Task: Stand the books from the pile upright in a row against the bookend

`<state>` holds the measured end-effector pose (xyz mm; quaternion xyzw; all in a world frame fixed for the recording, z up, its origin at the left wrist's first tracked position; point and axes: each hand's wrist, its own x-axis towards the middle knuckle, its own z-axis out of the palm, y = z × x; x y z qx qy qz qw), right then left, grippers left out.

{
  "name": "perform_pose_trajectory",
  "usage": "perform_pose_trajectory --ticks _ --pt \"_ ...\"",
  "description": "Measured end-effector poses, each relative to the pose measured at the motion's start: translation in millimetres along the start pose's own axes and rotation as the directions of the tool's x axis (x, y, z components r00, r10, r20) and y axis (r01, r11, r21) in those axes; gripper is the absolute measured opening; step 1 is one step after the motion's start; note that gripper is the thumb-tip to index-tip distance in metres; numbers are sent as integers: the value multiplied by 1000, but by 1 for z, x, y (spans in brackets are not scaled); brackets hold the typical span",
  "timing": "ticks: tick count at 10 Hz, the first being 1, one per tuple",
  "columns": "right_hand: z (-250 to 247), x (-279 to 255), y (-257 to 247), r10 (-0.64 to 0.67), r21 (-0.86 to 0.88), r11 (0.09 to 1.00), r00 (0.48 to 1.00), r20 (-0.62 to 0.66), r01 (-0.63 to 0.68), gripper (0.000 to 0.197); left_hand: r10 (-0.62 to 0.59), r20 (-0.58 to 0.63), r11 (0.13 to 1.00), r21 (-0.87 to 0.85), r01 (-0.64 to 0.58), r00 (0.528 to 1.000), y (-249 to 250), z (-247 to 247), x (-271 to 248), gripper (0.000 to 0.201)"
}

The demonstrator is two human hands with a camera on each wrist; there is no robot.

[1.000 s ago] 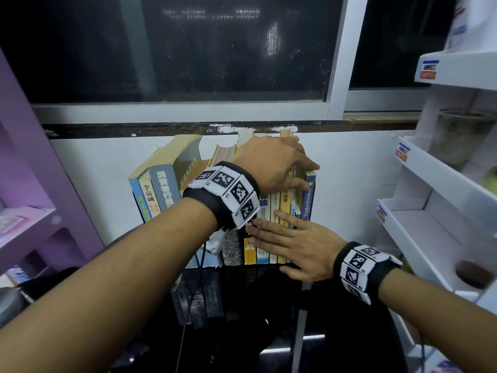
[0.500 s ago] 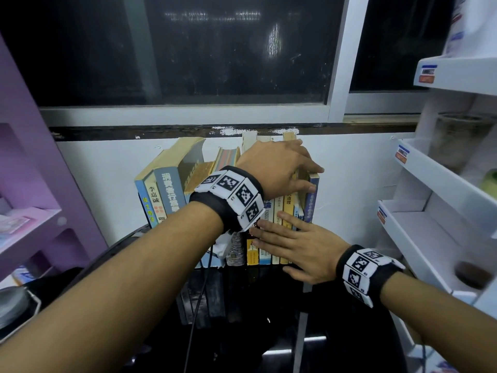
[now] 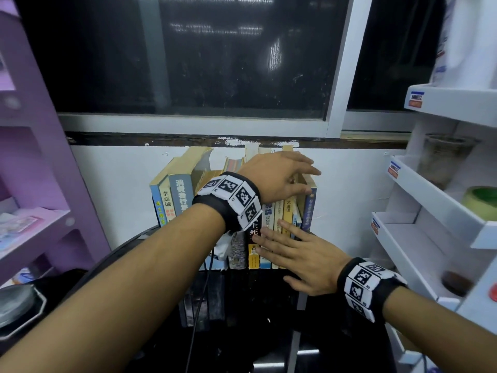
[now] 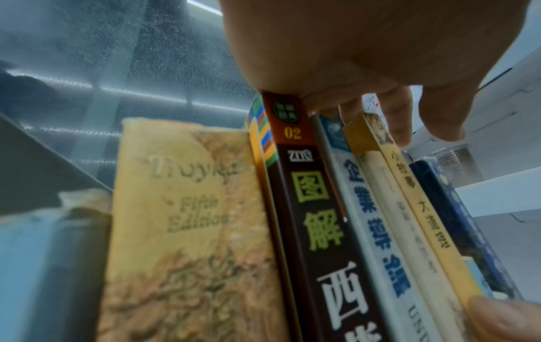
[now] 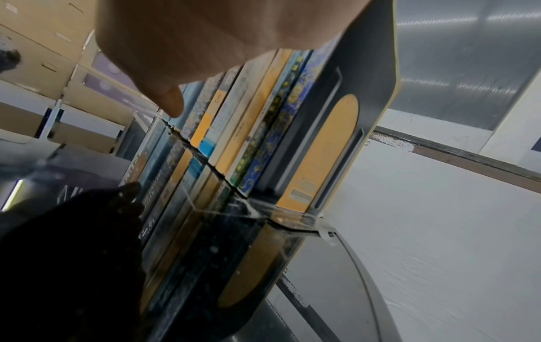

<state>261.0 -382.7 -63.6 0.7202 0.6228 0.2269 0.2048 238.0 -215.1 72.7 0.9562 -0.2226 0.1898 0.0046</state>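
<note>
Grey bookend [image 5: 345, 129] visible from right wrist only

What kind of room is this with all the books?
Probably a small study or storage corner. A row of books stands on a dark glossy table under a window, with a purple shelf and white racks alongside.

Both forearms were bare, without sleeves. Each wrist wore a black band [image 3: 215, 211] ringed with white square tiles [image 3: 360, 278] printed with black fiducial codes.
</note>
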Motion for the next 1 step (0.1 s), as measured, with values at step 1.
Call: perform_pose_trajectory --ticks 1 --pt "-3 1 -2 6 -14 1000 999 -40 -6 80 27 -86 994 -101 -35 996 -5 -5 -6 44"
